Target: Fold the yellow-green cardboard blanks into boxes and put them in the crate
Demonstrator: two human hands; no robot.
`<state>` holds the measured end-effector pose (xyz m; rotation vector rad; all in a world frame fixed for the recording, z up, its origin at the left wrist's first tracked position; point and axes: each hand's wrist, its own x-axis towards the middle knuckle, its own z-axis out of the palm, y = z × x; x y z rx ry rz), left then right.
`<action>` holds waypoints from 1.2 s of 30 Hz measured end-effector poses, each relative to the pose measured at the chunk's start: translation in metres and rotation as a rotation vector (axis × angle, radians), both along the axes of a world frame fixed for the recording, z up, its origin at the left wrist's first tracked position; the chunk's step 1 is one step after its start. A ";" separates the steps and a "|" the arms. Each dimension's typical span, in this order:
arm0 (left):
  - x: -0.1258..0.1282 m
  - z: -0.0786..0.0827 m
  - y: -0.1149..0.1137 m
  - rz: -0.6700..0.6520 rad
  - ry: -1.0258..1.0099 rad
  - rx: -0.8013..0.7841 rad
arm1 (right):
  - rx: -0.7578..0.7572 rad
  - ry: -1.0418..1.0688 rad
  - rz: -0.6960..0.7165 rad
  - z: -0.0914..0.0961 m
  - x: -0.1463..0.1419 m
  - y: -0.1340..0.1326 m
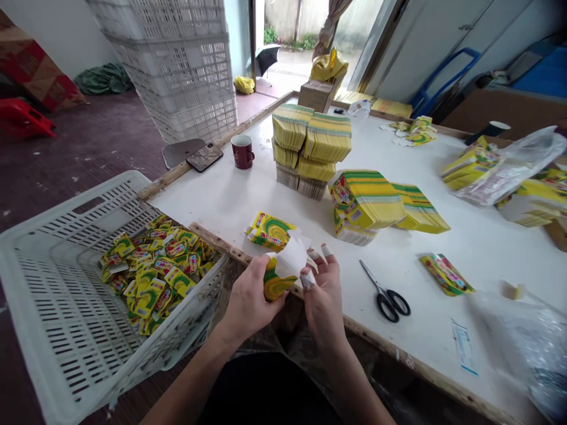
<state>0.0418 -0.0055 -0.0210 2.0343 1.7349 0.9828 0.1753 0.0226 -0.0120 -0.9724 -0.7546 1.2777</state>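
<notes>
My left hand (253,294) is closed around a small yellow-and-green carton (278,283) whose white inner flaps stand open at the top. My right hand (323,289) is beside the carton, its fingers apart and bent, with white tape on several fingertips. The taped thumb is at the carton's right side; whether it presses on it I cannot tell. Just beyond the hands, a small pile of flattened cartons (269,230) lies at the table edge. To the right are black-handled scissors (386,296) and another few flat cartons (446,274).
A white plastic crate (48,321) at the left holds many small folded cartons (155,265). On the white table (212,195) stand stacked carton bundles (310,141), more bundles (370,200), a mug (243,151) and a phone (204,157). Plastic bags (527,336) lie at the right.
</notes>
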 end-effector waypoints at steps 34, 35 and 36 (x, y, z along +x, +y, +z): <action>0.002 -0.005 0.003 -0.095 -0.009 0.183 | -0.173 0.030 0.520 0.016 0.008 0.003; 0.002 -0.004 0.003 -0.083 0.010 0.182 | -0.169 -0.004 0.508 0.016 0.007 0.004; 0.001 -0.004 0.003 -0.075 0.025 0.180 | -0.159 -0.049 0.495 0.014 0.007 0.004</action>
